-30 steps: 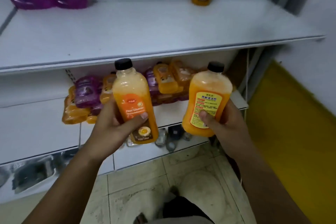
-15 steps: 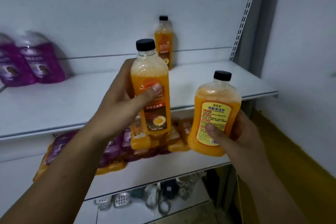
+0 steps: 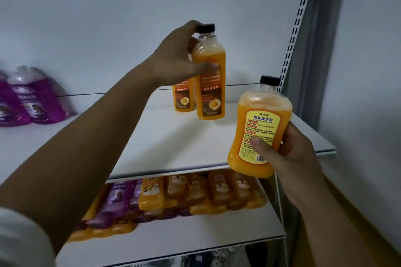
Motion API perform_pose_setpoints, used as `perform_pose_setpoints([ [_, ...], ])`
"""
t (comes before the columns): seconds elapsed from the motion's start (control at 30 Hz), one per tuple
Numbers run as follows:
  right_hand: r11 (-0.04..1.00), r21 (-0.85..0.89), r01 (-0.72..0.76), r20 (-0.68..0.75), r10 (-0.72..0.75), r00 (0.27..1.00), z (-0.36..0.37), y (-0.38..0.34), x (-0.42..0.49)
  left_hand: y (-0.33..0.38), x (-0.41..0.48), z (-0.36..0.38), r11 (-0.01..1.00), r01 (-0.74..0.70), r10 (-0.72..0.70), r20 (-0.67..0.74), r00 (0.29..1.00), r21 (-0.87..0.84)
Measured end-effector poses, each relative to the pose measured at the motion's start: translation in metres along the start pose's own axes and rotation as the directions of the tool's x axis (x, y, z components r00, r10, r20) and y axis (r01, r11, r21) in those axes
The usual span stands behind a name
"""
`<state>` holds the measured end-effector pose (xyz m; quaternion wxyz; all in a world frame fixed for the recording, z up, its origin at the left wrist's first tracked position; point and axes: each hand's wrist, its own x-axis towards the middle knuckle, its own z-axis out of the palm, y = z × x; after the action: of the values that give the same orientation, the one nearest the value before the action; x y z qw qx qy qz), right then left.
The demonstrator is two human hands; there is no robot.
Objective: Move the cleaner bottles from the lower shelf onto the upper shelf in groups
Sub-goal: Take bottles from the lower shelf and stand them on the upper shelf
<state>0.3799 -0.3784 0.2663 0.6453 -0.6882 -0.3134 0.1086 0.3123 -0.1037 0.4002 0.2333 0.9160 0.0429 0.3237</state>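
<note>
White upper shelf [image 3: 173, 136]: left hand [image 3: 173, 60] gripped orange floor cleaner bottle [image 3: 209, 84] low over it, beside standing orange bottle [image 3: 182, 99]. Right hand [image 3: 290, 158] clamped second cleaner bottle [image 3: 258, 132] near front edge. Risk: tilted set-down could topple neighbour.

1. Rear of upper white metal shelf [image 3: 195, 147]: tall orange plastic bottle [image 3: 183, 98], upright.
2. Just before it, slightly right: second tall orange black-capped bottle [image 3: 209, 84], in left hand [image 3: 173, 60].
3. Right of both, over front edge: squat orange plastic bottle [image 3: 258, 136], in right hand [image 3: 290, 158].
4. Far left, same shelf: purple plastic bottles [image 3: 32, 97].
5. Below, on lower white shelf [image 3: 173, 240]: packed orange and purple bottles [image 3: 195, 193], lying down.
</note>
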Motion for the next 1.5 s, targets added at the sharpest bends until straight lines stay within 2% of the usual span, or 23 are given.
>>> perform_pose_setpoints([
  [0.2,1.0,0.009,-0.007,-0.016,0.007,1.0,0.006,0.005,0.021,-0.032,0.057,0.016,0.982,-0.008,0.005,0.015,1.0,0.188],
  [0.5,1.0,0.01,-0.004,-0.058,0.005,0.998,0.016,0.012,0.028,-0.062,0.076,0.018,0.915,-0.017,-0.001,0.046,0.999,0.402],
  [0.87,1.0,-0.002,-0.01,-0.064,0.01,0.998,0.019,0.016,0.023,-0.083,0.075,0.04,0.726,-0.049,0.014,0.057,0.998,0.686],
  [1.1,1.0,-0.002,-0.01,-0.059,0.01,0.998,0.017,0.018,0.019,-0.08,0.064,0.045,0.692,-0.055,0.065,0.014,0.998,0.72],
  [1.3,1.0,-0.006,-0.017,-0.033,0.017,0.999,0.016,0.017,0.015,-0.051,0.031,0.028,0.705,-0.089,0.171,-0.046,0.984,0.704],
  [1.5,0.998,0.056,0.025,0.067,-0.029,0.997,0.028,0.01,0.014,-0.025,-0.053,0.0,0.711,-0.135,0.128,0.062,0.99,0.69],
])
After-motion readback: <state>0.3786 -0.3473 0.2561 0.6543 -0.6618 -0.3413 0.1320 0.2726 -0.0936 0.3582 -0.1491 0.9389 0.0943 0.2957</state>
